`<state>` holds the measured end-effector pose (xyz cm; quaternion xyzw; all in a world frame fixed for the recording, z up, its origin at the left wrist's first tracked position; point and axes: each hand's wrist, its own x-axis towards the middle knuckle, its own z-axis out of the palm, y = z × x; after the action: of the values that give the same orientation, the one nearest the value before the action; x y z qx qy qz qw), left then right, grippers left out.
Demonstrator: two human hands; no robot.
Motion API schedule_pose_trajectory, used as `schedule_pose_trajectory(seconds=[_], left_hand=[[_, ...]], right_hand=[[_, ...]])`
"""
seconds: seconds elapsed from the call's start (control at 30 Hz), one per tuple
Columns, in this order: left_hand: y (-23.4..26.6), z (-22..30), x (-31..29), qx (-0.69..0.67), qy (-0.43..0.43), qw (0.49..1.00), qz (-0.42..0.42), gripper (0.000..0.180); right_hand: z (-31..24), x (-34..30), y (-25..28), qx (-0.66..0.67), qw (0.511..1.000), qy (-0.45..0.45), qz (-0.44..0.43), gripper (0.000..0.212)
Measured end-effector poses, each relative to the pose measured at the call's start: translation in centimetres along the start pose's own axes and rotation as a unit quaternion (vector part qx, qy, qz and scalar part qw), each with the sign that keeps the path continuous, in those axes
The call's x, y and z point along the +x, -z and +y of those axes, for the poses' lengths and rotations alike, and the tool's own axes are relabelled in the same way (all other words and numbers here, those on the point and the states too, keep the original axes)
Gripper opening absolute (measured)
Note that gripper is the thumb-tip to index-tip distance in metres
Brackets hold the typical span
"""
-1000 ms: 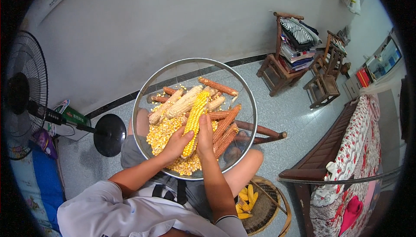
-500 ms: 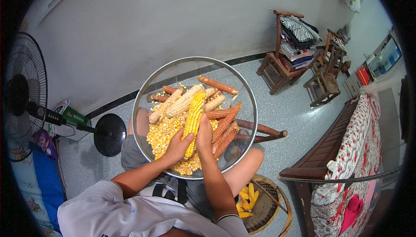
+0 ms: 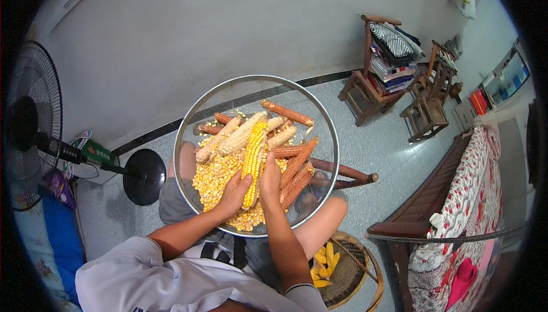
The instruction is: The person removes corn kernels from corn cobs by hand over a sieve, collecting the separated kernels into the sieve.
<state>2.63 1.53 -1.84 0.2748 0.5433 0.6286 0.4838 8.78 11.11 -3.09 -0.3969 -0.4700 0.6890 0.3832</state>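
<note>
A yellow corn cob (image 3: 254, 155), still covered with kernels, stands tilted between my two hands over a round wire-mesh sieve (image 3: 337, 141). My left hand (image 3: 231, 195) grips the cob's lower left side, thumb pressed against the rows. My right hand (image 3: 270, 178) is closed along its right side, its fingertips partly hidden. Loose kernels (image 3: 216, 179) are heaped under my left hand. Behind the cob lie pale stripped cobs (image 3: 238, 136); reddish-brown stripped cobs (image 3: 297, 163) lie right of my right hand. The sieve rests over my lap.
A woven basket (image 3: 347, 280) with several yellow corn cobs (image 3: 324, 262) sits on the floor beside my right leg. A floor fan (image 3: 145, 178) stands left. Wooden chairs (image 3: 365, 92), one piled with books, stand at the far right; a bed with floral cloth (image 3: 456, 198) is nearer.
The corn cob has turned and shifted slightly in my hands, leaning a little more upright. My right hand has moved slightly along its side. The sieve and its contents look unchanged.
</note>
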Motion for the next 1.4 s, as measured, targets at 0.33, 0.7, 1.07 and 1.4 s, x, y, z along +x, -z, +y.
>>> schedule_pose_trajectory(seconds=[0.33, 0.7, 1.07, 1.4], left_hand=[[1.8, 2.3, 0.7, -0.255, 0.145, 0.955, -0.045, 0.053], [2.1, 1.8, 1.4, -0.307, 0.141, 0.934, -0.114, 0.053], [1.3, -0.5, 1.5, -0.161, 0.116, 0.980, 0.026, 0.046], [1.4, -1.0, 1.0, -0.188, 0.084, 0.978, 0.034, 0.047]], right_hand=[[-1.1, -0.9, -0.7, 0.209, 0.974, -0.036, -0.081, 0.045], [-1.1, -1.0, -1.2, 0.143, 0.986, -0.005, -0.090, 0.042], [-1.0, -1.4, -1.8, 0.006, 0.995, 0.088, -0.053, 0.038], [-0.1, -1.1, -0.9, -0.147, 0.984, 0.100, -0.027, 0.036]])
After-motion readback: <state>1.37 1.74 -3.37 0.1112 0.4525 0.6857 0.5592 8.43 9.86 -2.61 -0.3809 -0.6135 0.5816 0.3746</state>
